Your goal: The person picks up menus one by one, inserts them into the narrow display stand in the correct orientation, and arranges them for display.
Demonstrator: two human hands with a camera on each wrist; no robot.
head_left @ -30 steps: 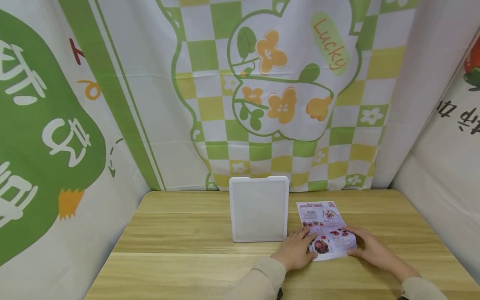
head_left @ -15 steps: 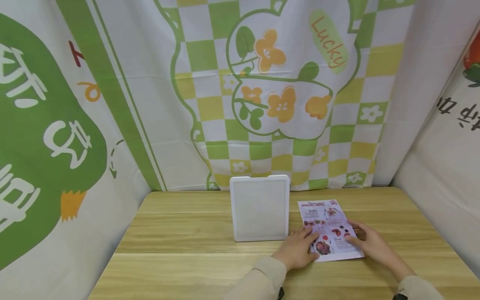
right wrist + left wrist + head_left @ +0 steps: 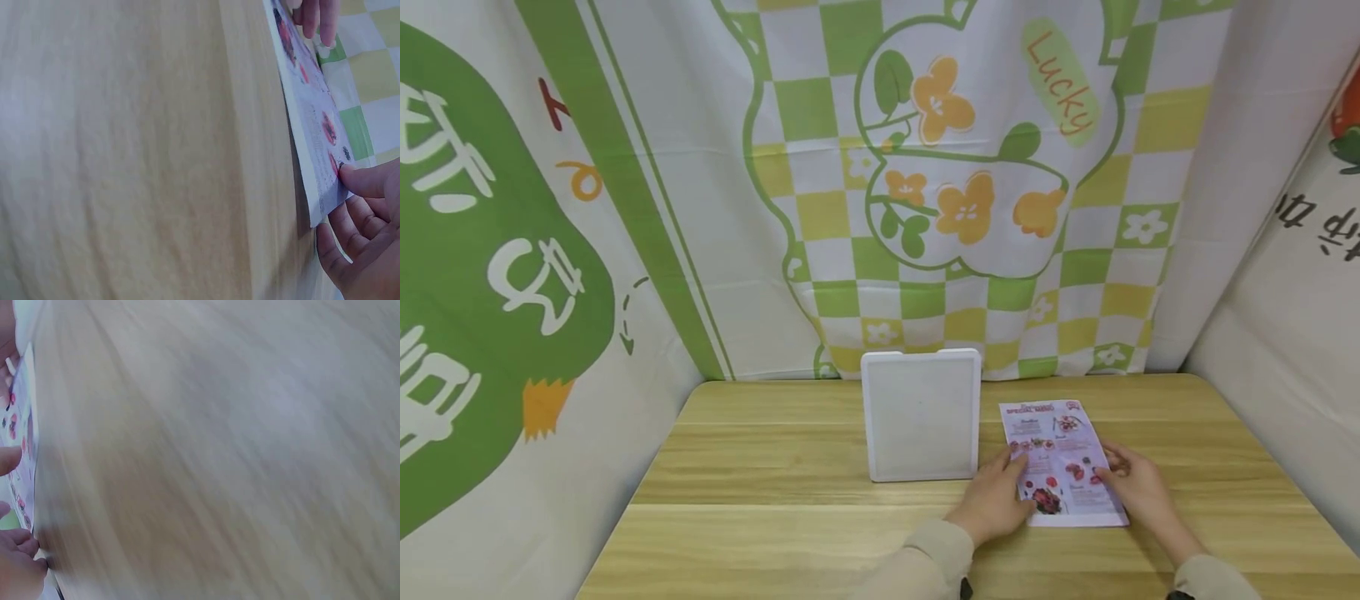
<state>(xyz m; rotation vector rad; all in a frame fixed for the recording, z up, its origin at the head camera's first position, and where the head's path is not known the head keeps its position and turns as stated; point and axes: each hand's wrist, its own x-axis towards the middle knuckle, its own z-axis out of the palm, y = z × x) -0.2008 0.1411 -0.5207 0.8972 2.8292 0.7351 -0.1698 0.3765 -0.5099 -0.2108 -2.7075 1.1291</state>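
Note:
A printed paper menu, pale purple with food pictures and the heading "SPECIAL MENU", is on the wooden table at the right. My right hand pinches its right edge; in the right wrist view the thumb is on top and fingers are curled under, with the near edge slightly off the table. My left hand is at the menu's left edge, its fingers fairly straight over the paper. Only part of that hand shows in the left wrist view. Beside it stands a white framed panel, upright and leaning back.
The wooden table reaches back to a hanging cloth with green and yellow checks. Printed cloths close off both sides, the left one with a big green shape. The panel stands directly left of the menu.
The menu's lifted lower right part has come down flatter. My right hand has shifted its grip along the right edge. The left hand has moved back slightly toward the menu's left edge.

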